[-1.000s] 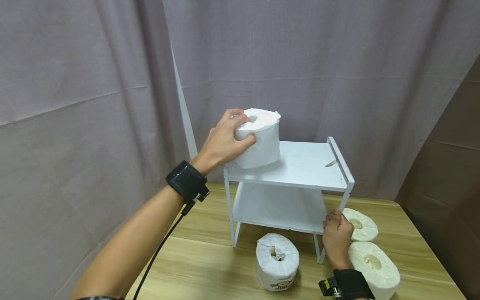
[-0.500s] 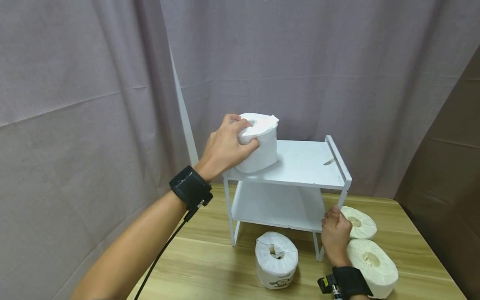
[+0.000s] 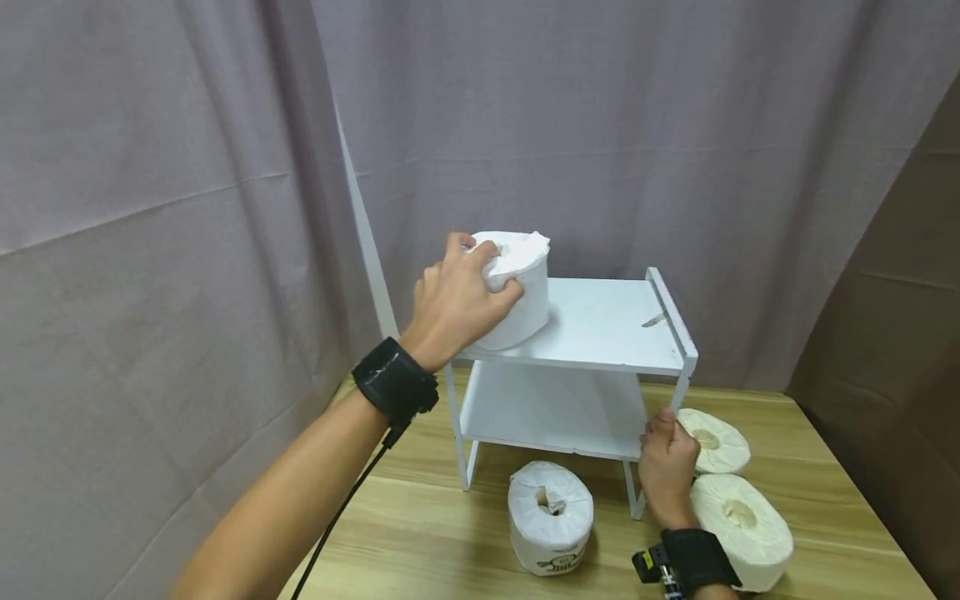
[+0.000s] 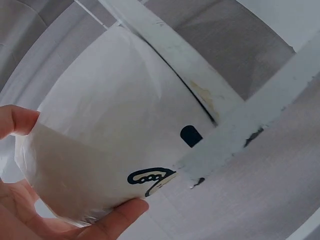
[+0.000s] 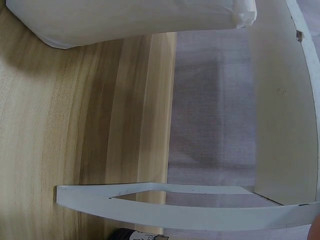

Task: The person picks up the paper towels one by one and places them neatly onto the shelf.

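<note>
At the centre of the head view, the left hand [image 3: 457, 300] grips a wrapped toilet roll [image 3: 517, 287] from its left side, thumb across the front and fingers curled over the top edge. The roll stands upright on the left end of the top board of a small white shelf [image 3: 600, 329]. The left wrist view shows the same roll [image 4: 115, 150] pinched between thumb and fingers, its base meeting the shelf's white rail [image 4: 235, 140]. Lower right of the head view, the right hand [image 3: 663, 471] curls round the shelf's front right leg, holding it.

The step in hand looks like setting this roll on the top board. It seems to be seated, so the next move likely calls for loosening the fingers without tipping the roll off the near edge.

Three more rolls lie on the desk [image 3: 420, 533]: a wrapped one [image 3: 550, 517] in front of the shelf, and two bare rolls [image 3: 712, 440] [image 3: 742, 527] just right of the right hand. The lower board is bare. A grey curtain [image 3: 187, 208] hangs behind.
</note>
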A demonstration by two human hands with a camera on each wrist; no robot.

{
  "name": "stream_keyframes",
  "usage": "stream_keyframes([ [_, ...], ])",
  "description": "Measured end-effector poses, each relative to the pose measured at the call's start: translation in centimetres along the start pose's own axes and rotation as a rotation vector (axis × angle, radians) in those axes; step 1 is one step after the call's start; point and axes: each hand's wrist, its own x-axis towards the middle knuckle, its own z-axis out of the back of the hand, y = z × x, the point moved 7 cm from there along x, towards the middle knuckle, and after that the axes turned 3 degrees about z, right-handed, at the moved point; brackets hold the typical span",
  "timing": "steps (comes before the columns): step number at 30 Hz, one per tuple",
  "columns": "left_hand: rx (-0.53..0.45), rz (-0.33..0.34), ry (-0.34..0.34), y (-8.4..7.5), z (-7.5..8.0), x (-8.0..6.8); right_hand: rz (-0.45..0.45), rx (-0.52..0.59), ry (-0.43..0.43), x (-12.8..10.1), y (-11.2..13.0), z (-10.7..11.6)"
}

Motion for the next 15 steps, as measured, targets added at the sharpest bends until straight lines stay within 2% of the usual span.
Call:
stream_keyframes([
  [8,0.073,0.002,-0.028,-0.23,0.25,0.08,0.009,0.008,0.010,-0.21,0.39,-0.43],
  [15,0.108,0.020,0.013,0.47,0.25,-0.18,0.005,0.000,0.014,-0.61,0.25,-0.83],
])
